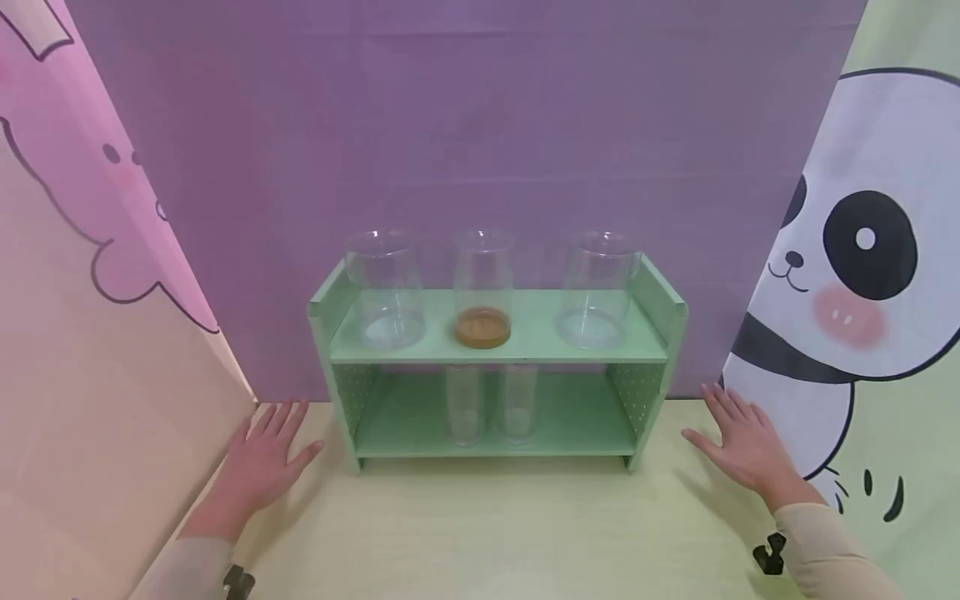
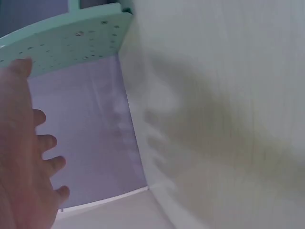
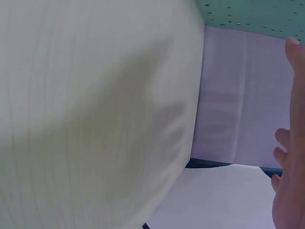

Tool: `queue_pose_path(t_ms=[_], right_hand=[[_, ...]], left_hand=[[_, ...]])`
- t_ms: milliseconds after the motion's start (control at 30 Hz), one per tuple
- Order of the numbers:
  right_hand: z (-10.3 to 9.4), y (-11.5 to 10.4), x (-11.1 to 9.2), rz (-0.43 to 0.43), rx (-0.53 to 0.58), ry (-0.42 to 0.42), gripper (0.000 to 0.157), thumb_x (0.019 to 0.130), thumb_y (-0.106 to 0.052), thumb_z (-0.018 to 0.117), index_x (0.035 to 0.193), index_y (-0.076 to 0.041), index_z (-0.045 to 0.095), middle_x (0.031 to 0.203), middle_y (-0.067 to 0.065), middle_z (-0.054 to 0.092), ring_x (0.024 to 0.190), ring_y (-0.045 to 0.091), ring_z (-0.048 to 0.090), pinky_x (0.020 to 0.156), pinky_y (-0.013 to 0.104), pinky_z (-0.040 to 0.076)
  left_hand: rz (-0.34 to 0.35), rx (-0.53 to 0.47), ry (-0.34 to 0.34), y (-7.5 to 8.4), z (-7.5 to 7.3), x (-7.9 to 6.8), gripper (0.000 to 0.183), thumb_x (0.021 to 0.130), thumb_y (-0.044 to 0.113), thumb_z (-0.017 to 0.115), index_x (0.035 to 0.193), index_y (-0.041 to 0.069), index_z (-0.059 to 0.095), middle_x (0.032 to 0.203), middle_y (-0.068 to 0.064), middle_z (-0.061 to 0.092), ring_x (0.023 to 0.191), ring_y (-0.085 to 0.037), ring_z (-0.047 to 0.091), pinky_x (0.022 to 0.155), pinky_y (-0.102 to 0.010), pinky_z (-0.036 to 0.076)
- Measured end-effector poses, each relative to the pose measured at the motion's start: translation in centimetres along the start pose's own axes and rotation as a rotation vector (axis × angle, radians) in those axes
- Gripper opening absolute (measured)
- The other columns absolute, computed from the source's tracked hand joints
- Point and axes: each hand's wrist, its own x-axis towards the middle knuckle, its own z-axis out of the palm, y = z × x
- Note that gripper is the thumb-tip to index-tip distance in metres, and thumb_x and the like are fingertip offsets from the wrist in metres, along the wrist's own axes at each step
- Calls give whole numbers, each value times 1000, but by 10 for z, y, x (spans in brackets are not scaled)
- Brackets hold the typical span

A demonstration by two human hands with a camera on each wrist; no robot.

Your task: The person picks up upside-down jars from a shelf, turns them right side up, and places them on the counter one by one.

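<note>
A green two-tier shelf (image 1: 495, 357) stands on the table against the purple backdrop. On its upper board are a clear glass on the left (image 1: 388, 292), a glass with brown contents at its bottom (image 1: 483, 327), and another clear glass (image 1: 597, 292) on the right. Two slimmer clear glasses, one left (image 1: 465, 408) and one right (image 1: 518, 408), stand on the lower board. My left hand (image 1: 264, 460) is spread left of the shelf, holding nothing. To the shelf's right, my right hand (image 1: 742, 443) is likewise spread, with nothing in it. Both wrist views show hand shadows on the table.
A pale wood-look table (image 1: 480, 525) extends in front of the shelf. Purple cloth (image 1: 480, 125) hangs behind. Side panels flank the table, a pink cartoon figure (image 1: 82, 167) on the left one and a panda (image 1: 885, 250) on the right one.
</note>
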Motion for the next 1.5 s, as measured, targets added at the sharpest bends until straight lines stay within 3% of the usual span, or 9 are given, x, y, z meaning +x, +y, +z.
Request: queue_pose_path(t_ms=[200, 400, 533, 633, 800, 933, 1033, 1233, 1500], right_hand=[[4, -6, 3, 2, 222, 84, 85, 106, -38, 73, 169, 4, 34, 162, 41, 43, 147, 65, 39, 115, 81, 34], [-1, -20, 3, 100, 505, 47, 84, 110, -31, 71, 172, 2, 27, 169, 39, 33, 149, 63, 37, 116, 80, 36], [-4, -31, 0, 144, 600, 45, 80, 113, -29, 67, 173, 2, 26, 170, 35, 36, 148, 58, 43, 114, 68, 43], [-4, -36, -1, 163, 647, 69, 76, 113, -27, 66, 173, 1, 28, 166, 33, 42, 145, 54, 47, 112, 47, 50], [0, -43, 0, 148, 689, 131, 68, 114, -25, 66, 170, -1, 36, 159, 32, 51, 137, 26, 58, 104, 18, 50], [-3, -57, 3, 137, 710, 187, 62, 113, -22, 66, 166, 0, 42, 153, 30, 57, 130, 6, 57, 102, 11, 48], [-8, -70, 7, 144, 721, 222, 60, 113, -21, 67, 164, 1, 45, 150, 29, 59, 129, 11, 59, 99, 7, 46], [-12, -91, 15, 188, 752, 301, 54, 111, -21, 70, 160, -3, 53, 147, 18, 63, 128, 16, 62, 98, 6, 48], [-5, -113, 23, 218, 843, 429, 47, 106, -8, 75, 151, -1, 63, 143, 12, 65, 116, -4, 65, 91, 8, 55]], left_hand=[[46, -242, 140, 3, 3, 0, 71, 111, 35, 65, 163, -9, 42, 161, -37, 45, 145, -62, 43, 115, -80, 36], [-3, -541, 171, 11, 5, 1, 66, 111, 21, 69, 163, -9, 40, 158, -35, 49, 141, -58, 49, 112, -73, 44], [-25, -698, 175, 18, 7, 2, 65, 111, 14, 69, 164, -6, 39, 157, -31, 52, 138, -47, 56, 111, -33, 54], [-50, -764, 166, 21, 7, 2, 64, 112, 16, 67, 166, -3, 38, 158, -29, 53, 137, -25, 58, 101, -8, 45], [-78, -757, 172, 25, 6, -2, 63, 112, 17, 67, 165, -4, 40, 157, -28, 54, 134, -13, 56, 100, -6, 44], [-84, -732, 166, 26, 7, -5, 61, 112, 17, 68, 161, -7, 42, 156, -29, 54, 136, -38, 59, 101, -10, 46], [-97, -730, 158, 26, 11, -5, 58, 111, 15, 68, 159, -7, 45, 155, -29, 54, 135, -47, 59, 99, -8, 46], [-118, -688, 164, 29, 17, -3, 48, 109, 14, 72, 151, -2, 56, 150, -23, 60, 126, -33, 67, 94, -13, 54], [-135, -678, 152, 28, 16, -5, 44, 110, 18, 71, 148, -1, 59, 147, -20, 61, 124, -42, 67, 92, -13, 55]])
